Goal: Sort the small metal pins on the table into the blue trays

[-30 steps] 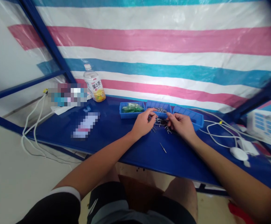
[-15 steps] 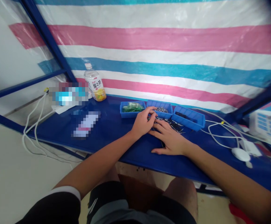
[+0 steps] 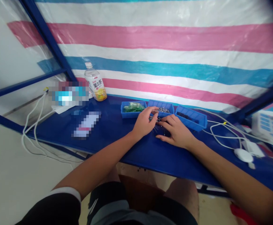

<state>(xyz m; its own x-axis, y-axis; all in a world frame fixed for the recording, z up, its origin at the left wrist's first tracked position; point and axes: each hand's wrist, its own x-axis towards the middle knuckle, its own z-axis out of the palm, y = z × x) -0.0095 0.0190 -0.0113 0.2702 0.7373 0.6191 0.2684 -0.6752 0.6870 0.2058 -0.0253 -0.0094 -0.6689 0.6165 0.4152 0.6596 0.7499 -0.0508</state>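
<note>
My left hand (image 3: 144, 121) rests on the blue tabletop with curved fingers, thumb and fingertips apart, at the left side of a small pile of thin metal and dark pieces (image 3: 155, 120). Opposite it, my right hand (image 3: 177, 132) is spread low over the table, fingertips touching or nearly touching the pile; its palm hides part of what lies beneath. Behind the hands stand three blue bins: a left bin with green packets (image 3: 134, 107), a middle bin of small silvery parts (image 3: 164, 110), and a right bin with dark pieces (image 3: 190, 120).
A drink bottle (image 3: 96, 82) stands at the back left, near a blurred phone-like object (image 3: 86, 124). White cables (image 3: 217, 132) and a round white device (image 3: 243, 155) lie on the right. Blue frame posts (image 3: 49, 40) and a striped sheet (image 3: 150, 37) bound the table (image 3: 117, 137).
My right hand has shifted away from me and slightly right. Pieces that lay spread toward the right bin now show mostly between the hands. My left hand has hardly moved.
</note>
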